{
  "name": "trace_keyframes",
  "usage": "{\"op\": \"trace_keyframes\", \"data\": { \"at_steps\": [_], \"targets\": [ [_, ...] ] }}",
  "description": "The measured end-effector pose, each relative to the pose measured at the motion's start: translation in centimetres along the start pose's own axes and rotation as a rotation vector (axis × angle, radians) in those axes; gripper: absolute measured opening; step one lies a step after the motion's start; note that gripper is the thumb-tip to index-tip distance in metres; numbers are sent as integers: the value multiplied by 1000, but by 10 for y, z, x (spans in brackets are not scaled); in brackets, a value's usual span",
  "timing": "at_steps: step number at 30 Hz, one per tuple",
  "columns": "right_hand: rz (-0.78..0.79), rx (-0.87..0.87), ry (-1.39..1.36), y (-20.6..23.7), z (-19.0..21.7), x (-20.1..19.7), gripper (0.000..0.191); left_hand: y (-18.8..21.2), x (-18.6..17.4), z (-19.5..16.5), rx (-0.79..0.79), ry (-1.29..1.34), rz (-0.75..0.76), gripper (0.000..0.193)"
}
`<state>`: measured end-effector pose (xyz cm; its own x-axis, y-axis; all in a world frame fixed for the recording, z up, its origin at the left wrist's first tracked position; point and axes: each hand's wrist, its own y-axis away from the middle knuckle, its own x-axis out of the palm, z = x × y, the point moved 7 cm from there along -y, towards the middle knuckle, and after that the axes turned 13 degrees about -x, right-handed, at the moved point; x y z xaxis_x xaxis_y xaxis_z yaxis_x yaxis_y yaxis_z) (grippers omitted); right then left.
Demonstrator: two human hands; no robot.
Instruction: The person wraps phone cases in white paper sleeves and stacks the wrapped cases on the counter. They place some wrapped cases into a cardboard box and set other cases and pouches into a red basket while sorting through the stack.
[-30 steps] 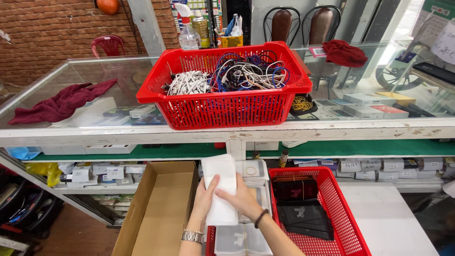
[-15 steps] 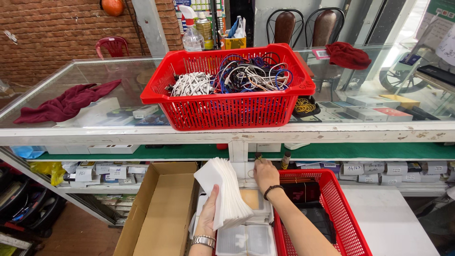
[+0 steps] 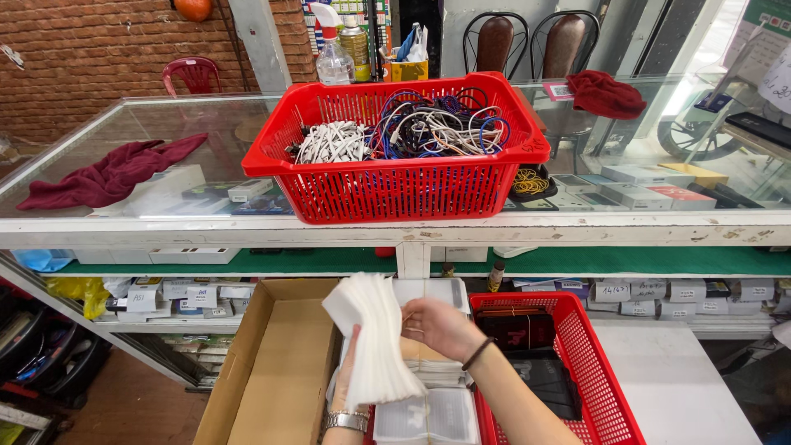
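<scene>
- Shop interior with a brick wall at far left; a glass-topped worktop (image 3: 165, 156) runs across the far side, with a green-lined shelf below it.
- On that glass, a large red basket (image 3: 395, 185) holds tangled cables, white ones to the left, mixed colours to the right. A dark red cloth (image 3: 107, 175) lies well to its left; a second one (image 3: 608, 92) lies far right.
- Nearer, an open cardboard box (image 3: 276, 371) sits left of the hands; a lower red basket (image 3: 593, 371) with dark flat items sits right, on a white worktop (image 3: 684, 387).
- Left hand (image 3: 350, 387), wristwatch on the wrist, comes up from the near edge and supports a fanned stack of thin white sheets (image 3: 371, 338) from beneath. Only the thumb shows on the front of the stack; the fingers are hidden behind it. It is grasping the stack.
- Right hand (image 3: 441, 325) is just right of the stack, fingers curled at its right edge. It appears to pinch or separate a sheet; the contact itself cannot be confirmed.
- Stack is held above clear plastic trays (image 3: 428, 412), between the cardboard box and the lower red basket.
- Handling judgement: sheets look light, soft and floppy, and the splayed top edge suggests they slide over one another readily.
- Recommended hold, as a judgement: pinch across the lower, unfanned end, thumb in front and fingers behind, and peel single sheets from a free corner.
</scene>
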<state>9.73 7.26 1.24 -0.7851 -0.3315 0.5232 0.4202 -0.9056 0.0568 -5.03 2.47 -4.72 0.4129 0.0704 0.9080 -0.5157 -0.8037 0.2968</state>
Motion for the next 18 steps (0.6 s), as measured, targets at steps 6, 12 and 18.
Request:
{"op": "trace_keyframes", "data": {
  "at_steps": [6, 12, 18],
  "targets": [
    [210, 36, -672, 35, 62, 6, 64, 32, -2, -30, -17, -374, -82, 62],
    [304, 101, 140, 55, 105, 62, 76, 42, 73, -55, -236, -1376, -100, 66],
    [595, -43, 892, 71, 103, 127, 67, 27, 103, -59, -176, -1611, -164, 104]
  ]
}}
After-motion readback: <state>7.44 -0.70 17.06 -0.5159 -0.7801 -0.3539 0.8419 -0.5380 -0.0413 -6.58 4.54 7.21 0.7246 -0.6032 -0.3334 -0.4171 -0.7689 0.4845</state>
